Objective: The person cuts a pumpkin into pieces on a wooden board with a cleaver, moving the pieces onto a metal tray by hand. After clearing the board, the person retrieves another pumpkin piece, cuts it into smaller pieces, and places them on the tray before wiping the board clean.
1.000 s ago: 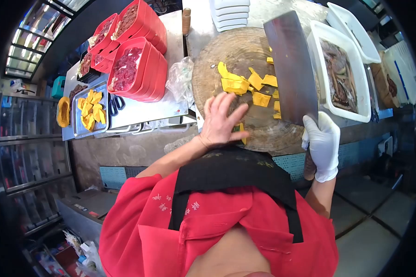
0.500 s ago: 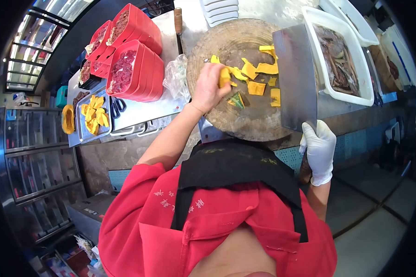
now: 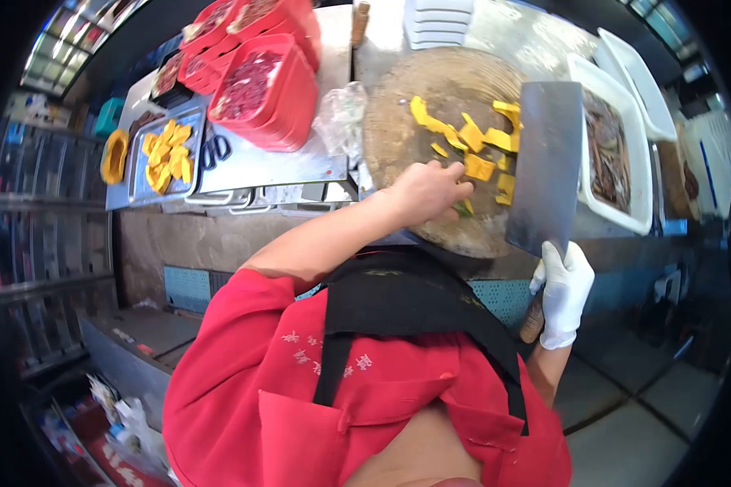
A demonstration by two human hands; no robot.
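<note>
Left hand (image 3: 426, 191): bare, knuckles up on the near part of the chopping block (image 3: 402, 122). Its grip is curled over a green-skinned piece (image 3: 464, 209), and the fingertips are hidden, so I cannot tell whether they pinch it.
Right hand (image 3: 564, 288): in a white glove, with the grip closed tight round the handle of the cleaver (image 3: 547, 166).
Cleaver handle: mostly hidden inside the glove, only a wooden end shows below it.
Cleaver blade: broad side facing the camera, raised over the block's right edge. It covers part of the yellow pieces (image 3: 479, 166) and the gap to the white tub (image 3: 638, 215).
Yellow pieces: scattered on the right half of the block, between the left hand and the blade.
Tub contents: dark and hard to make out.
Block's near edge: hidden by the forearm and black apron.
Cut off at the top: red baskets (image 3: 264, 89) and a stack of white dishes (image 3: 439, 20).
Left of the block: a crumpled plastic bag (image 3: 341, 118) touching its rim, then bare steel worktop (image 3: 260, 166).
Far left: a metal tray (image 3: 134, 191) with more yellow pieces, scissors (image 3: 217, 150) just beside it.
Open room: the block's left half is bare wood.
</note>
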